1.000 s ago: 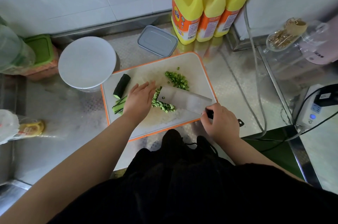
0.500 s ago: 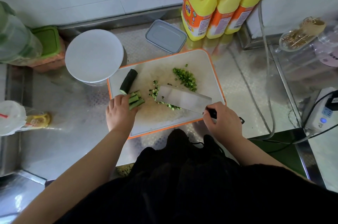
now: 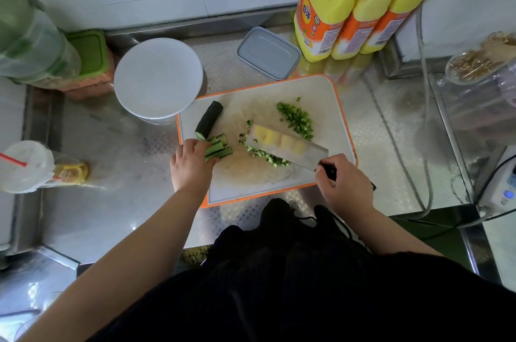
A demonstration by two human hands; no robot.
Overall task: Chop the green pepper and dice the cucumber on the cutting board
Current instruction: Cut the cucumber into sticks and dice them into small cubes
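My left hand (image 3: 190, 165) pinching green cucumber sticks (image 3: 219, 148), their near ends hidden, my right hand (image 3: 344, 184) wrapped round broad steel cleaver (image 3: 284, 145), blade covering part of diced cucumber pile (image 3: 265, 156)

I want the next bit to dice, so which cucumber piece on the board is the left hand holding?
The left hand holds the bundle of cucumber strips. The uncut cucumber chunk lies untouched beyond them, nearer the white lid.
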